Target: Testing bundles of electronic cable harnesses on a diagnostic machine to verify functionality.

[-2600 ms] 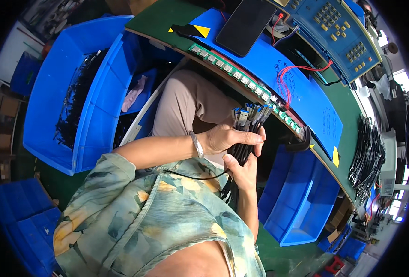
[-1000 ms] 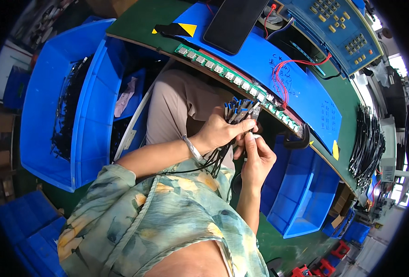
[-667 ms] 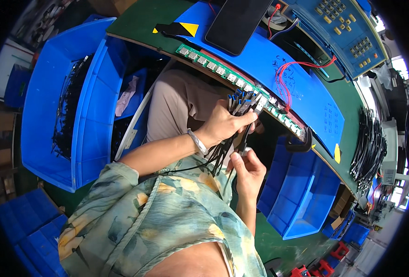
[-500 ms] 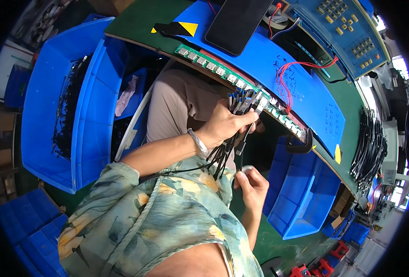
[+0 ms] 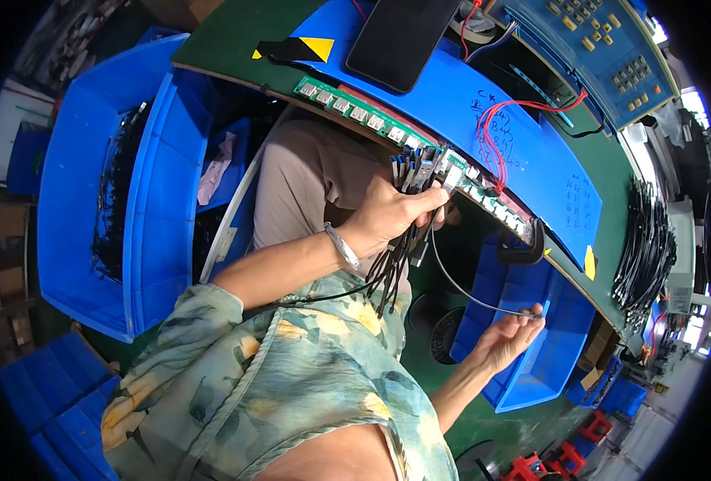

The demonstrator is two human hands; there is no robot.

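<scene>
My left hand [image 5: 389, 215] is closed round a bundle of black USB cables [image 5: 414, 166], whose metal plugs with blue inserts point up at the table edge. One plug at the thumb is against or very near the green circuit board [image 5: 407, 128], which carries a row of metal sockets; whether it is inserted I cannot tell. From that plug a single cable [image 5: 466, 293] curves down and right. My right hand [image 5: 506, 341] pinches its far end over a blue bin, the tip mostly hidden by the fingers. Other cable ends hang below my left hand.
A phone [image 5: 402, 40] lies on a blue sheet [image 5: 451, 112] beyond the board. Red wires lead to a blue test instrument [image 5: 604, 60]. Black cables [image 5: 646, 256] hang over the right table edge. Blue bins [image 5: 83, 184] stand left, another blue bin [image 5: 524, 393] right.
My right hand has moved right and slightly down, away from my body, drawing out one cable end into a long curve. My left hand stays near the board with the bundle.
</scene>
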